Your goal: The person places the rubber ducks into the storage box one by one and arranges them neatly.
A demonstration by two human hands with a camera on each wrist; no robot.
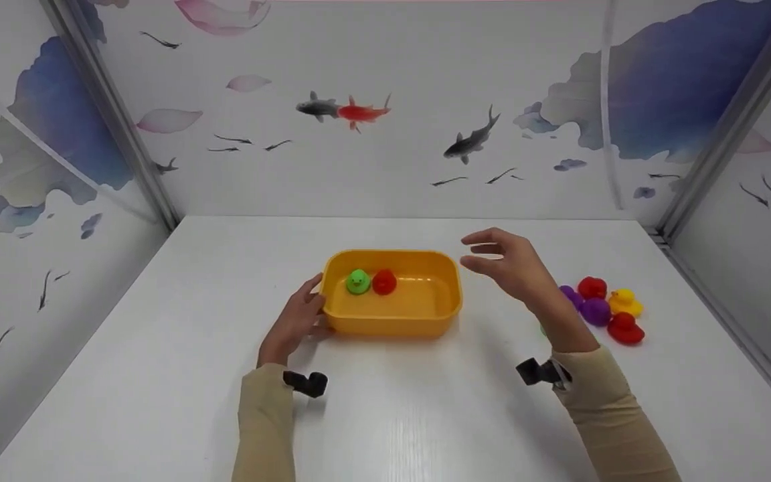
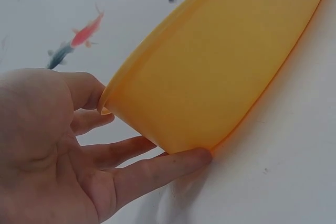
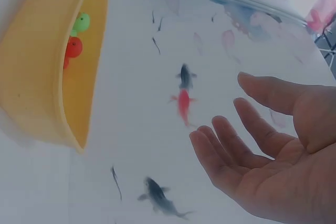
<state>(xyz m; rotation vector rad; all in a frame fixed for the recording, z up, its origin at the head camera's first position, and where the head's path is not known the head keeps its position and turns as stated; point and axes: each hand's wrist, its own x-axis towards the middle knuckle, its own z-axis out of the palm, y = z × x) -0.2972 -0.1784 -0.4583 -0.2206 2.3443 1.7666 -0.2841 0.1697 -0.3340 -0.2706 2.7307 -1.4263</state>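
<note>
A yellow container (image 1: 392, 327) stands on the table with a green duck (image 1: 358, 282) and a red duck (image 1: 384, 282) inside, side by side at its left. My left hand (image 1: 297, 319) holds the container's left end; in the left wrist view the thumb is at the rim (image 2: 107, 98) and other fingers lie against the outer wall. Empty and raised, my right hand (image 1: 509, 264) is just beyond the container's right end, its fingers apart and slightly bent. The right wrist view also shows that hand (image 3: 268, 156) touching nothing, with the container (image 3: 31, 66) off to the side.
On the table's right lie several toys close together: a red one (image 1: 591, 288), a yellow duck (image 1: 625, 303), another red one (image 1: 625, 329) and purple ones (image 1: 595, 312). A green bit shows beside my right forearm, mostly hidden. Patterned walls border the white table (image 1: 385, 415).
</note>
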